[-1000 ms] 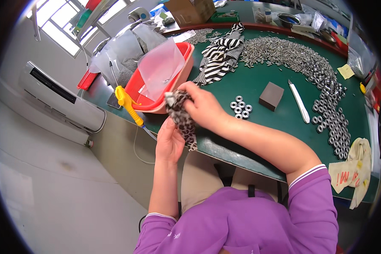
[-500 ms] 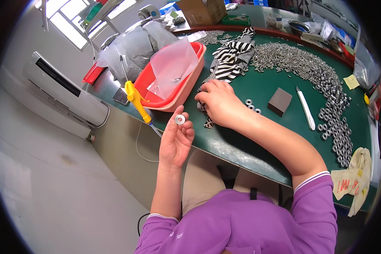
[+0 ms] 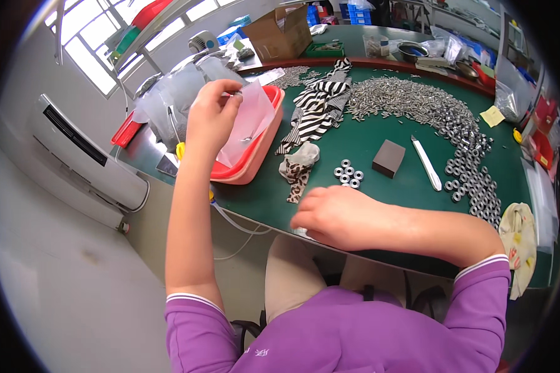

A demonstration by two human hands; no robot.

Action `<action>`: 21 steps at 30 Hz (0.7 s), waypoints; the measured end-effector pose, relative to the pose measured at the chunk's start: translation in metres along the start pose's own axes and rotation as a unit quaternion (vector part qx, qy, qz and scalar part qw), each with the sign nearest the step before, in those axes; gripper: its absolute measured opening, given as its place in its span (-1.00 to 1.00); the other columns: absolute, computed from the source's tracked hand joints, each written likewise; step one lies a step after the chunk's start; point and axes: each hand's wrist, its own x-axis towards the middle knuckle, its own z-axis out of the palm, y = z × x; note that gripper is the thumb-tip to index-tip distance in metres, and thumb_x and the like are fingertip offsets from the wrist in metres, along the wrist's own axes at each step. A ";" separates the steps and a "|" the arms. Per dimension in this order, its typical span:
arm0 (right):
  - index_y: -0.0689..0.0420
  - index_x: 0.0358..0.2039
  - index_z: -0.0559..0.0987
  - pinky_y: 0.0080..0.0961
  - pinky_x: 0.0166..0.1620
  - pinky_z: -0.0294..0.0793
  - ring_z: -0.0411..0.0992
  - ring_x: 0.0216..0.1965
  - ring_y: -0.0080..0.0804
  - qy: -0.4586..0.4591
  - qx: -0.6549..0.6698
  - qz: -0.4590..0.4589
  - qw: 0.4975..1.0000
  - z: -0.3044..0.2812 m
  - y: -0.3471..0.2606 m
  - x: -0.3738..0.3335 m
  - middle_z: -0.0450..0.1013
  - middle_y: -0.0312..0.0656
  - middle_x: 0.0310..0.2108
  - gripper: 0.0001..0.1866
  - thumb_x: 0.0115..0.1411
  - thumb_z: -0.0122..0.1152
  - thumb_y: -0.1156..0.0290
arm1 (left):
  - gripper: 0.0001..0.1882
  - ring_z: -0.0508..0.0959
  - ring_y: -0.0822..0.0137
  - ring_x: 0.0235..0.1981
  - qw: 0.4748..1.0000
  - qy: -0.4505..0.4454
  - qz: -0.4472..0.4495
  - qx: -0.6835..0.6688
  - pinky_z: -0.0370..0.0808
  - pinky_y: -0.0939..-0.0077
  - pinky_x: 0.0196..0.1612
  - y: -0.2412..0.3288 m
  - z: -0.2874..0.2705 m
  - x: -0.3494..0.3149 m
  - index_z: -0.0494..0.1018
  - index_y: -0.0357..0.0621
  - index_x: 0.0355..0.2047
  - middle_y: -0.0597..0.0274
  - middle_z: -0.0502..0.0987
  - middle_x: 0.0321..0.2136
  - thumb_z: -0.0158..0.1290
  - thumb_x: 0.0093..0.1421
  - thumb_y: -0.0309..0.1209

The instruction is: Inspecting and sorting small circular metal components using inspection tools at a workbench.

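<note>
My left hand (image 3: 213, 115) is raised over the red basin (image 3: 271, 133), beside the clear plastic bag (image 3: 246, 121) lying in it. Its fingers are pinched on a small metal ring (image 3: 237, 93), of which only a grey bit shows. Low at the table's near edge is my right hand (image 3: 333, 217), fingers curled down; a pale bit shows under the fingertips, too little to name. Several metal rings (image 3: 348, 174) lie grouped beyond it. Left of them rests a leopard-print cloth (image 3: 300, 171), with a zebra-striped cloth (image 3: 317, 109) farther back.
A grey-brown block (image 3: 389, 158) and a white utility knife (image 3: 426, 163) lie on the green table (image 3: 370, 137). Small metal pins (image 3: 404, 99) and more rings (image 3: 473, 186) curve along the right side. An air gun (image 3: 180, 150), partly hidden, is behind my left forearm.
My left hand has risen from the table's near edge to above the basin. My right hand has come back from the cloth toward me, uncovering the leopard-print cloth and grouped rings.
</note>
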 end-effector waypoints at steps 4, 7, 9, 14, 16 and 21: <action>0.08 -0.20 0.54 -0.29 -0.14 0.49 0.44 -0.14 -0.19 0.072 0.007 0.059 0.996 -0.009 0.003 -0.066 0.47 -0.19 -0.30 -0.73 0.03 0.23 0.45 | -0.84 0.58 0.00 -0.31 0.920 -0.293 0.022 0.261 0.49 0.25 -0.18 -0.039 0.033 0.026 0.57 -0.21 -0.39 -0.07 0.58 -0.40 0.10 -0.03 -0.50; 0.06 -0.20 0.56 -0.30 -0.17 0.51 0.48 -0.20 -0.19 0.166 -0.033 0.136 0.976 -0.023 0.017 -0.103 0.50 -0.18 -0.29 -0.70 -0.01 0.26 0.50 | -0.83 0.57 -0.05 -0.30 0.848 -0.361 0.034 0.386 0.48 0.19 -0.18 -0.080 0.054 0.023 0.59 -0.19 -0.41 -0.11 0.57 -0.39 0.01 0.00 -0.51; 0.05 -0.22 0.57 -0.26 -0.13 0.50 0.48 -0.19 -0.17 0.226 -0.088 0.219 0.945 -0.036 0.030 -0.127 0.52 -0.18 -0.29 -0.76 0.03 0.20 0.45 | -0.79 0.57 -0.08 -0.26 0.850 -0.370 -0.002 0.375 0.47 0.18 -0.16 -0.093 0.061 0.020 0.58 -0.20 -0.36 -0.14 0.56 -0.35 -0.04 0.05 -0.48; 0.07 -0.15 0.59 -0.42 -0.18 0.50 0.53 -0.27 -0.27 0.391 -0.072 0.396 0.827 -0.065 0.079 -0.193 0.55 -0.18 -0.24 -0.77 0.16 0.11 0.42 | -0.73 0.56 -0.10 -0.20 0.864 -0.374 0.004 0.339 0.45 0.16 -0.09 -0.097 0.057 0.019 0.58 -0.17 -0.27 -0.16 0.56 -0.30 -0.07 0.06 -0.50; 0.07 -0.15 0.59 -0.44 -0.19 0.50 0.53 -0.28 -0.29 0.449 -0.066 0.423 0.784 -0.066 0.090 -0.212 0.55 -0.19 -0.25 -0.76 0.16 0.11 0.42 | -0.74 0.56 -0.10 -0.20 0.868 -0.363 -0.011 0.338 0.45 0.17 -0.08 -0.081 0.052 0.018 0.59 -0.17 -0.28 -0.15 0.57 -0.31 -0.07 0.08 -0.48; 0.09 -0.28 0.62 -0.32 -0.13 0.48 0.50 -0.23 -0.20 0.371 -0.151 0.490 0.774 -0.056 0.093 -0.228 0.54 -0.18 -0.30 -0.81 0.12 0.07 0.43 | -0.72 0.58 0.07 -0.18 0.978 -0.060 0.057 0.190 0.50 0.28 -0.11 -0.003 0.070 0.012 0.46 -0.15 -0.07 -0.03 0.54 -0.17 -0.05 0.21 -0.44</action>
